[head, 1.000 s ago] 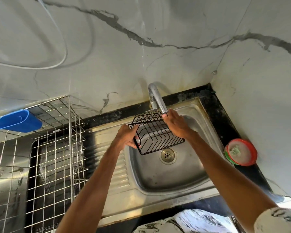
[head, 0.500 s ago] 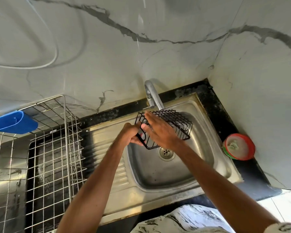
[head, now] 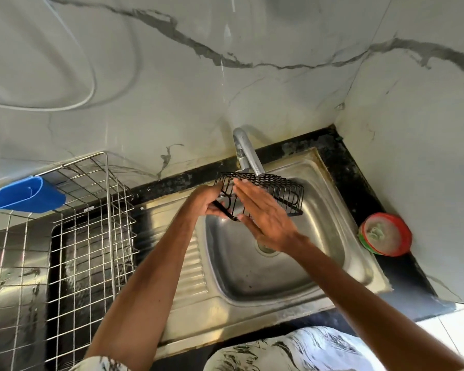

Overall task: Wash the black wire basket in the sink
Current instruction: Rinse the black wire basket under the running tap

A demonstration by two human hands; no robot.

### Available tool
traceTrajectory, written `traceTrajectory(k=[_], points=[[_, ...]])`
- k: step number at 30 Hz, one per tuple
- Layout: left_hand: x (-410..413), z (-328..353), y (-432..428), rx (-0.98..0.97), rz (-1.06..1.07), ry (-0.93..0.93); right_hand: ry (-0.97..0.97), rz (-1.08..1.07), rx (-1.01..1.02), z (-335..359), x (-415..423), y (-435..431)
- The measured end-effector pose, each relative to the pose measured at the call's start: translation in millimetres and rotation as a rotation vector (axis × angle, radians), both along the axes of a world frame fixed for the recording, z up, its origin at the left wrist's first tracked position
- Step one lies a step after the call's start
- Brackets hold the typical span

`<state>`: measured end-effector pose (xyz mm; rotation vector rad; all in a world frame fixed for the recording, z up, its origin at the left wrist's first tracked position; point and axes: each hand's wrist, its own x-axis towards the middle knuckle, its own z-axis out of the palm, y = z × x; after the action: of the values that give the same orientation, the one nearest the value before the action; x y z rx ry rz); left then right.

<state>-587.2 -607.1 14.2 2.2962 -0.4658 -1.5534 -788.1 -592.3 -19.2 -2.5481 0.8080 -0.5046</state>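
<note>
the black wire basket (head: 279, 188) was held in the air over the bowl of the sink (head: 252, 279), just under the spout of the faucet (head: 248, 156) and tipped off level. its left end was gripped by the left hand (head: 205, 200), with the fingers curled round the wire. the right hand (head: 265, 220) was laid flat against the near side of the basket, fingers straight and close together, and nothing was held by it.

the step in hand was judged to be the rubbing of the wires by bare palm (no sponge or cloth was seen in either hand). whether water was running could not be told. for the next move, the palm would likely need to be drawn along the wires, and the basket turned by the left hand so that its other faces could be reached. a firm hold would be called for, since wet wire was likely to slip.

counted: one basket, two hands, one faucet and one sink bowl. further out, one steel wire rack (head: 108, 210) was seen at the left, with one blue holder (head: 24, 195) hung on it. one red-rimmed tub (head: 385, 234) was seen on the right, and one white cable (head: 93, 76) on the far wall.
</note>
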Motion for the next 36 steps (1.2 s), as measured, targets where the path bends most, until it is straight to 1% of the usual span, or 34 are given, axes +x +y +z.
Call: traceTrajectory(k=[3, 5, 7, 10, 13, 15, 17, 19, 20, 22, 25, 27, 29, 31, 36], points=[[5, 2, 4, 0.000, -0.011, -0.030, 0.044, -0.115, 0.225, -7, -20, -10], [7, 3, 5, -0.010, -0.011, -0.034, 0.066, -0.187, 0.340, -1, -21, -11], [7, 5, 3, -0.008, -0.029, -0.057, 0.079, -0.189, 0.416, 12, -8, -5], [9, 8, 2, 0.009, -0.025, -0.066, 0.030, -0.105, 0.316, 21, 12, 6], [15, 8, 3, -0.001, -0.004, -0.058, 0.026, -0.092, 0.262, 8, 0, -2], [21, 9, 6, -0.022, 0.021, -0.048, 0.057, -0.169, 0.314, -8, -17, -11], [24, 10, 8, -0.026, 0.026, -0.043, 0.087, -0.296, 0.430, -23, -38, -19], [25, 10, 10, -0.023, 0.017, -0.046, 0.101, -0.362, 0.489, -23, -46, -22], [24, 10, 10, -0.018, 0.013, -0.054, 0.094, -0.356, 0.525, -16, -43, -20], [22, 8, 11, -0.014, 0.004, -0.066, 0.061, -0.271, 0.547, 2, -22, -9], [18, 8, 10, -0.009, -0.012, -0.080, 0.028, -0.141, 0.459, 22, 10, 9], [19, 12, 11, 0.000, -0.012, -0.083, 0.020, -0.101, 0.387, 22, 15, 9], [22, 16, 11, 0.004, -0.015, -0.064, 0.017, -0.093, 0.358, 15, 8, 3], [25, 20, 13, -0.001, -0.008, -0.054, 0.016, -0.153, 0.396, 1, -9, -7], [29, 23, 15, 0.018, -0.022, -0.041, 0.135, -0.333, 0.566, -36, -63, -27]])
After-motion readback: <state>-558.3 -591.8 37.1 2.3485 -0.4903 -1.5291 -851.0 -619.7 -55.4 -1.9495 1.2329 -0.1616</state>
